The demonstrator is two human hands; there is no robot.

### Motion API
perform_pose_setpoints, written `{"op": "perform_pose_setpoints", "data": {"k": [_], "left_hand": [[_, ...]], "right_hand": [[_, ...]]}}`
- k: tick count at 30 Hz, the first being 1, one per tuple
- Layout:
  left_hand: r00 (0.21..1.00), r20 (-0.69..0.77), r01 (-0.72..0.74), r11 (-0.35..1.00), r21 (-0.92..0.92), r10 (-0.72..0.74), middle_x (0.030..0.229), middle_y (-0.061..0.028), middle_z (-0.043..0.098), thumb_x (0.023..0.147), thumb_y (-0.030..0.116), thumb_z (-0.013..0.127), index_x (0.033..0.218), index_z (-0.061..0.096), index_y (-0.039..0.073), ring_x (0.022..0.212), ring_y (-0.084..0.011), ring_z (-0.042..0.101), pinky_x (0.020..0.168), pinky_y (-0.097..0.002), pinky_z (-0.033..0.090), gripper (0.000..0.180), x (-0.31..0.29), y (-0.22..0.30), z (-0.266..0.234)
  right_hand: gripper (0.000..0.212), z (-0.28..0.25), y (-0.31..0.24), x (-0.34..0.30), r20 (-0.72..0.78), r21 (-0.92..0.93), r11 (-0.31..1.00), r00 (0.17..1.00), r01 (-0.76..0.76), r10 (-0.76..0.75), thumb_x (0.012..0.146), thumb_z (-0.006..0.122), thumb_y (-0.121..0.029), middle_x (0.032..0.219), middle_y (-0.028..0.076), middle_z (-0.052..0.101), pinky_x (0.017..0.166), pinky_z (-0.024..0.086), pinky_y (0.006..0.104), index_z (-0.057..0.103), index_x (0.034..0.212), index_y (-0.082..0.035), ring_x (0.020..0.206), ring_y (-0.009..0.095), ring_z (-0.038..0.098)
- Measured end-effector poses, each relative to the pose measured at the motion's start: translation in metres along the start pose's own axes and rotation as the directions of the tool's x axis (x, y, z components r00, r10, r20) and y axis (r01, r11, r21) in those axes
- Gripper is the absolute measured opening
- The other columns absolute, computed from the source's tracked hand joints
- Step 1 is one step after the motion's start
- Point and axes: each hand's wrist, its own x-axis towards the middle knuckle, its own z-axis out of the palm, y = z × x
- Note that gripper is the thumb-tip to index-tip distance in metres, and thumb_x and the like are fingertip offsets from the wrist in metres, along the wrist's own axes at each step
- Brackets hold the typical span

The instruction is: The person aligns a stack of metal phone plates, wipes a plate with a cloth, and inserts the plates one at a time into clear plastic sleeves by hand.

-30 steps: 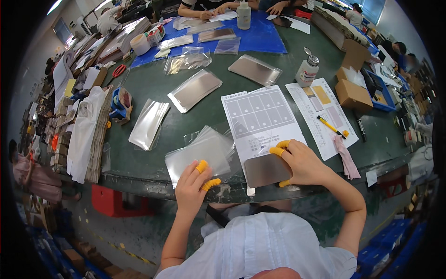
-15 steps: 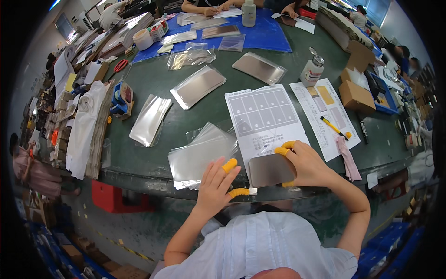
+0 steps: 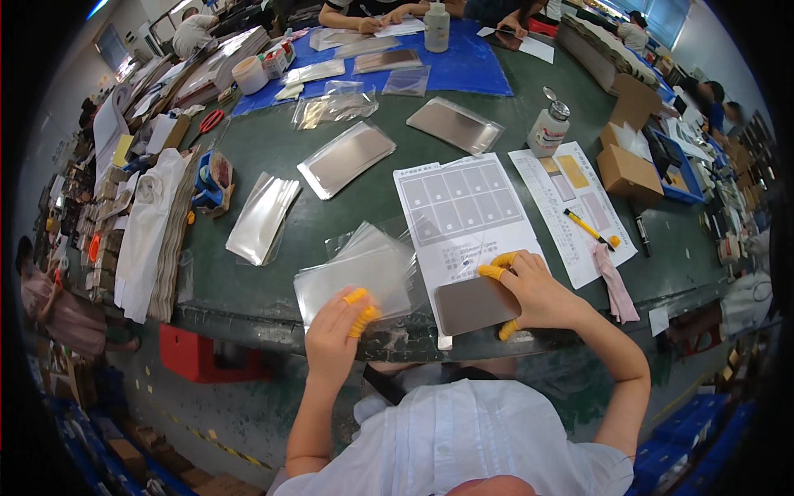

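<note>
Grey plate (image 3: 477, 306) with rounded corners lies over the lower end of a white printed sheet (image 3: 470, 198), close to the near edge of the green table (image 3: 223, 281); whether it is one piece or several stacked, and whether it is raised off the paper, I cannot tell. The right hand (image 3: 542, 296) pinches it at its right side, yellow finger covers (image 3: 490, 271) at the upper edge and the thumb at the lower corner. With the grip all at one end, the plate's far corner looks the likeliest part to dip or swing, and a slip there could tip it over the table edge or drag the printed sheet askew. The left hand (image 3: 332, 326) is at the near corner of a fanned pile of clear sheets (image 3: 351, 277), its fingers close together; blur hides whether they pinch a sheet or only press on it. Thin, glossy film like this probably clings, so two sheets could come away as one, or a sideways push could spread the pile further. Any grit on the table might scratch the plate's smooth face. Farther off, a white bottle (image 3: 548, 131) stands with its lid raised beside a second paper (image 3: 579, 211); a careless forearm could topple it and wet the print
</note>
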Motion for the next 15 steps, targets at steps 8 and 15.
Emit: {"op": "perform_pose_setpoints", "data": {"k": [8, 15], "left_hand": [[0.997, -0.021, 0.072, 0.993, -0.095, -0.075, 0.105, -0.0162, 0.061, 0.069, -0.003, 0.057, 0.105, 0.062, 0.003, 0.101, -0.0333, 0.057, 0.088, -0.0385, 0.045, 0.037, 0.054, -0.027, -0.014], [0.957, 0.261, 0.114, 0.992, 0.055, -0.124, 0.088, -0.0098, 0.058, 0.066, -0.005, 0.061, 0.097, 0.065, 0.007, 0.089, -0.0275, 0.055, 0.078, -0.0359, 0.044, 0.034, 0.074, -0.061, 0.000]], "right_hand": [[0.098, -0.028, 0.000, -0.009, -0.130, 0.127, 0.989, 0.987, -0.082, 0.098, 0.057, 0.083, -0.040, 0.128, 0.020, 0.037, 0.101, 0.025, 0.0438, 0.036, 0.137, -0.008, 0.115, 0.036, 0.034], [0.082, -0.004, 0.036, -0.039, -0.149, 0.017, 0.976, 0.964, -0.219, 0.219, 0.064, 0.076, -0.050, 0.122, 0.018, 0.042, 0.099, 0.027, 0.0403, 0.048, 0.128, -0.005, 0.115, 0.034, 0.036]]}}
